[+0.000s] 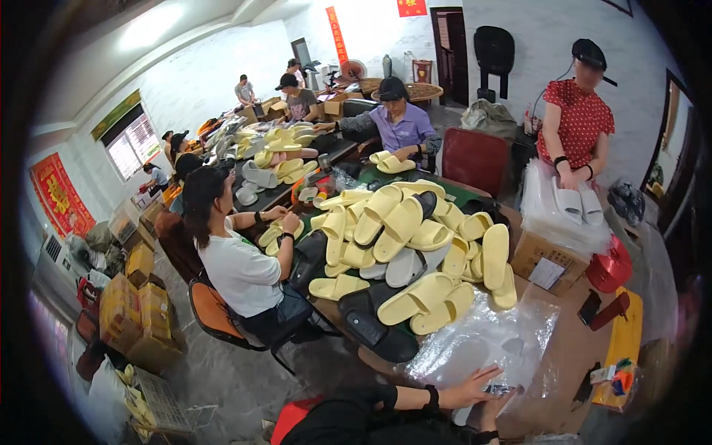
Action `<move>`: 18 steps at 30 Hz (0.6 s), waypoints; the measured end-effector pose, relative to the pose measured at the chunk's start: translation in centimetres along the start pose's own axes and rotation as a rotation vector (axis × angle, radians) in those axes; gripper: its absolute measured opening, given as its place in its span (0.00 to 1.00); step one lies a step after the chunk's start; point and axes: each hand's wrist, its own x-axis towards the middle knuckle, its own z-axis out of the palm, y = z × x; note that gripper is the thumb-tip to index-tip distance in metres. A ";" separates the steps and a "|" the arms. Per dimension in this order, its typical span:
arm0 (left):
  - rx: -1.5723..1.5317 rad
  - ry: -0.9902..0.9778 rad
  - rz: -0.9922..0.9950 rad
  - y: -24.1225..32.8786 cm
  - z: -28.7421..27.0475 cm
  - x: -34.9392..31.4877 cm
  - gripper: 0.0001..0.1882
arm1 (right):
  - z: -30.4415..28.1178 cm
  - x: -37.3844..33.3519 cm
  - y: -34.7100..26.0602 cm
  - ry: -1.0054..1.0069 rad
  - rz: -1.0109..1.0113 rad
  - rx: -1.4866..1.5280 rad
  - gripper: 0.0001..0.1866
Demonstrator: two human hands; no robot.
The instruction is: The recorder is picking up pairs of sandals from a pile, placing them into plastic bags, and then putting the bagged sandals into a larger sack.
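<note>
A brown, smooth-faced surface (560, 397) runs away from the lower right, its far part covered in dark green. On it rises a loose heap of yellow slippers (421, 295), matt and foam-like, with rounded toes, broad straps and thick soles, some upside down, some leaning on edge. Nearer the front edge spreads a layer of clear bags (512, 334), thin, glossy and crinkled, throwing white glints. A square-cornered brown carton (528, 256) stands beyond them on the right, a limp, milky stack of plastic (534, 200) slumping over its top. Black slippers (374, 330), chunky and dull, lie along the left edge of the heap; smoother grey slippers (406, 267) are wedged in its middle. Beside the carton sits a rounded, shiny red bundle (610, 265).

The left hand (472, 387) reaches over the near edge of the bags, fingers long and parted; whether they pinch the film, I cannot tell. The right hand (493, 411) is just beside it, partly hidden, its grip also unclear. A dark, soft-looking band (432, 398) circles the left wrist. Farther right lies a flat black slab (589, 306).
</note>
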 end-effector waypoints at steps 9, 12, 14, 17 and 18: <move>-0.516 0.335 -0.382 -1.5 0.3 0.3 0.28 | 1.1 1.4 -1.1 0.132 -0.280 -0.230 0.38; -0.391 0.251 -0.367 -2.6 0.5 -0.2 0.31 | 0.1 2.5 0.3 0.139 -0.239 -0.319 0.33; -0.703 0.335 -0.493 -2.8 1.2 -0.9 0.31 | 1.4 3.0 -0.5 0.332 -0.178 -0.605 0.26; -0.896 0.041 -0.490 -4.7 1.4 -2.4 0.30 | 3.4 3.0 -4.9 0.301 0.012 -0.886 0.24; -0.896 0.041 -0.488 -4.9 1.2 -2.5 0.30 | 3.3 3.6 -3.9 0.281 0.044 -1.022 0.25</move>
